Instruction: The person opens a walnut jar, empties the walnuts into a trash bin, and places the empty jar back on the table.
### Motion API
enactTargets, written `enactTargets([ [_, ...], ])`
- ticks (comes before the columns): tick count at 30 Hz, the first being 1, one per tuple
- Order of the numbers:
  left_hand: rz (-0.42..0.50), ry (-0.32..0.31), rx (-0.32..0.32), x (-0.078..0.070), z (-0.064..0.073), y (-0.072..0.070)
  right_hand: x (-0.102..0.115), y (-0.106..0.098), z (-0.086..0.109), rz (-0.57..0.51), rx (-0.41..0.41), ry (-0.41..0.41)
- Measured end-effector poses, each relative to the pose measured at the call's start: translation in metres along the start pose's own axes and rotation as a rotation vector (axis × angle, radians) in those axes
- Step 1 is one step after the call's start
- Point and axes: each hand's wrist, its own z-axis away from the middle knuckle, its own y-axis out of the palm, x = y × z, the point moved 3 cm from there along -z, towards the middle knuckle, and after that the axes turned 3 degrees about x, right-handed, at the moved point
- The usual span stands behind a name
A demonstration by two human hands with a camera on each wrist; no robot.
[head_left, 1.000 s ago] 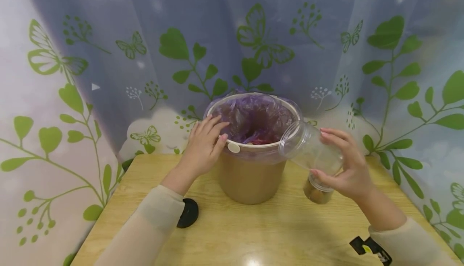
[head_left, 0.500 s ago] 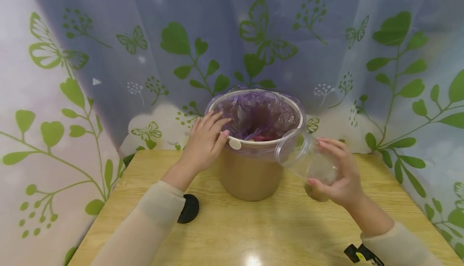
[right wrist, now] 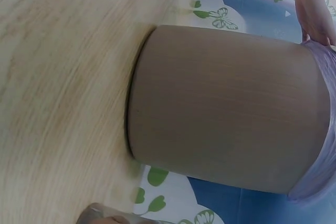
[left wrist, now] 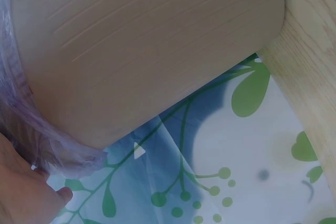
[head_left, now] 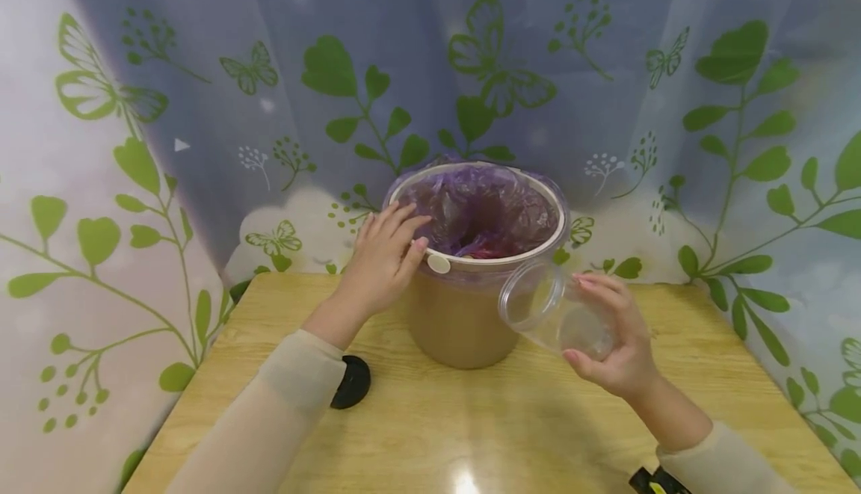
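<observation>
My left hand [head_left: 383, 255] rests over the left front of the bin's white rim, fingers lying across it. The brown bin [head_left: 464, 322] stands upright, lined with a thin purple plastic bag [head_left: 491, 187]; something red shows deep inside. In my right hand [head_left: 615, 337] is a clear plastic jar [head_left: 561, 318], thumb below and fingers above. The jar tilts with its lidless mouth to the left, right at the bin's front right side, below the rim. Its see-through walls show nothing inside. The right wrist view shows the bin's outer wall and my left hand [right wrist: 315, 17] at the rim.
A black rounded flat piece [head_left: 353, 383] lies on the wooden table [head_left: 417, 434], partly hidden by the left sleeve [head_left: 282, 397]. A small clear container with something brown [right wrist: 97, 213] peeks in at the right wrist view's bottom. A patterned curtain [head_left: 377, 1] hangs behind the bin.
My right hand has moved down and left with the jar, whose mouth dropped from the rim to below it. The small container behind it has become hidden in the head view. My left hand stays put.
</observation>
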Motion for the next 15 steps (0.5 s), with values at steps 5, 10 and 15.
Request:
enactTargets([
  [5,-0.005,0.001,-0.005,0.000,-0.001,-0.001,-0.001,0.002,0.005,-0.003,0.010,0.035],
  [10,0.004,0.008,-0.002,0.000,-0.002,0.000,-0.003,0.002,0.014,0.037,0.030,0.078],
  [15,0.006,0.007,-0.011,0.001,-0.001,0.001,-0.011,0.000,0.027,0.066,0.031,0.125],
])
